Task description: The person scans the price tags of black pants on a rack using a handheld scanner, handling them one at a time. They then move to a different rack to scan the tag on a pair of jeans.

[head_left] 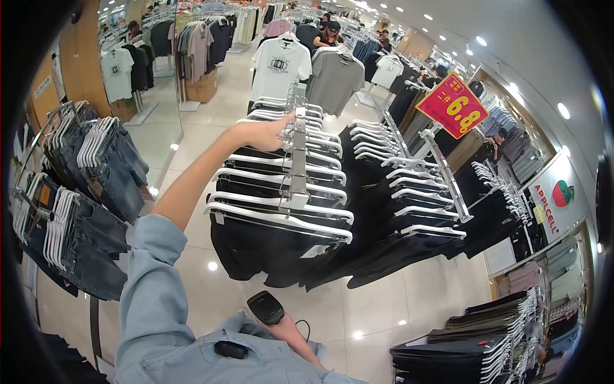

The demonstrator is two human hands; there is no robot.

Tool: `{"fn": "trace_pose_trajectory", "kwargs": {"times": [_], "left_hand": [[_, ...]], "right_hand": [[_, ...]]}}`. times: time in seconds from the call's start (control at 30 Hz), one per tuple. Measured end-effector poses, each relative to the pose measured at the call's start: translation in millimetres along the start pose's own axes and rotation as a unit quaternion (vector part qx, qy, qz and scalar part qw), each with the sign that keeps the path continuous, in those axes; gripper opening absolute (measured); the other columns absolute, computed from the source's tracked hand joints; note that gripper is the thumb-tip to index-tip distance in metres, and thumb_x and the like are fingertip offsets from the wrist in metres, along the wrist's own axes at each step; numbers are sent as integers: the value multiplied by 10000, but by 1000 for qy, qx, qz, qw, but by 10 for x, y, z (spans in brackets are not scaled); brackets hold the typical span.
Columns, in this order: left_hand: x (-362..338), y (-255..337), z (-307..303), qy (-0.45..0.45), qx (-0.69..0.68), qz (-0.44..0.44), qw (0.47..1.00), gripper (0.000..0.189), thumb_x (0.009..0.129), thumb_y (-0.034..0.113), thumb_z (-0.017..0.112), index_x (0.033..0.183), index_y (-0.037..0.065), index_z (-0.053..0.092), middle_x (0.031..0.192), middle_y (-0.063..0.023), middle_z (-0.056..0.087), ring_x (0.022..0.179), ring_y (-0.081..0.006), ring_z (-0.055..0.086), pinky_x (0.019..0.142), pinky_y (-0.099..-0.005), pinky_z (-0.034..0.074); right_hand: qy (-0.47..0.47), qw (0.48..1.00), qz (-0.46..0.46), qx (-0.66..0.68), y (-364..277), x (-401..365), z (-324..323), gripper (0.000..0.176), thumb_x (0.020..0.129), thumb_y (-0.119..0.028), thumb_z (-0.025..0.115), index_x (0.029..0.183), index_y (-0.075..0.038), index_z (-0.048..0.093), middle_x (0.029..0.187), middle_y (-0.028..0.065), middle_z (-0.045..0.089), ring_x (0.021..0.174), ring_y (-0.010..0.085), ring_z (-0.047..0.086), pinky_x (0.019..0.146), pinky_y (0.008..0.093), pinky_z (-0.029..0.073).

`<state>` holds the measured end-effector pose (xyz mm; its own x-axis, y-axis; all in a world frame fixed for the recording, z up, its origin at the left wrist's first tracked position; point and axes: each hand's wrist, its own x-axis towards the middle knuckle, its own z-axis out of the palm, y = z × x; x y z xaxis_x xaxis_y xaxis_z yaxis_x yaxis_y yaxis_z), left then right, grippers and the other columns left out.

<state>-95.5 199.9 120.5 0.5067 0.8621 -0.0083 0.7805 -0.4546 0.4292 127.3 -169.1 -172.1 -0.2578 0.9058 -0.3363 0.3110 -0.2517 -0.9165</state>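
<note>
My left arm reaches forward to a metal rail [299, 160] hung with white hangers [281, 221] that carry black trousers [268, 253]. At the far part of that rail, my left hand [263, 134] is closed around a hanger close to its hook, its fingertips partly hidden behind the rail. Low in front of my body, my right hand [286, 330] grips a black handheld scanner [266, 308]. A thin dark cable shows beside this hand.
A second rail of black trousers [409, 246] stands to the right, below a red price sign [453, 105]. Denim shorts [89, 249] hang at left, beside a mirror. T-shirts [281, 67] hang ahead; folded dark garments [448, 345] are lower right. Other people are farther back.
</note>
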Motion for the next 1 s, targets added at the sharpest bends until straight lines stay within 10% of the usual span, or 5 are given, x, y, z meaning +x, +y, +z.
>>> {"fn": "trace_pose_trajectory", "kwargs": {"times": [0.13,0.37,0.5,0.63,1.0], "left_hand": [[-148,37,9,-61,-50,-36,996,988,922,131,518,1650,145,-150,1126,-195,740,969,-337,702,934,-397,500],[-138,-275,226,-14,-46,25,999,950,953,156,510,1641,77,-141,1138,-281,696,895,-353,681,885,-446,495],[-275,-159,391,-63,-60,9,996,903,1020,316,544,1584,-125,-7,1531,-402,366,1425,-436,437,1201,-408,347],[-330,-184,813,-18,63,-2,998,910,1022,528,547,1625,-10,128,1654,-290,187,1447,-493,373,1204,-518,329],[-250,-125,721,-3,136,-40,990,1249,871,792,578,1588,-116,108,1666,-322,137,1576,-432,100,1236,-648,172]], "right_hand": [[4,1000,23,-5,-118,-14,108,372,858,-351,840,1073,-55,772,978,112,788,939,174,742,852,342,568],[12,999,36,-15,-87,-21,401,447,834,-385,850,1095,-34,758,991,138,783,951,230,755,864,359,573],[37,999,32,-4,32,-33,542,474,824,-397,855,1099,-25,753,998,152,779,951,248,755,866,367,573],[33,998,52,-1,-35,-110,559,453,834,-382,850,1103,-30,750,1021,139,778,963,233,743,876,362,567],[46,997,64,-9,-89,-278,688,445,861,-324,838,1161,-19,714,1088,121,762,1007,210,725,901,353,557]]}}
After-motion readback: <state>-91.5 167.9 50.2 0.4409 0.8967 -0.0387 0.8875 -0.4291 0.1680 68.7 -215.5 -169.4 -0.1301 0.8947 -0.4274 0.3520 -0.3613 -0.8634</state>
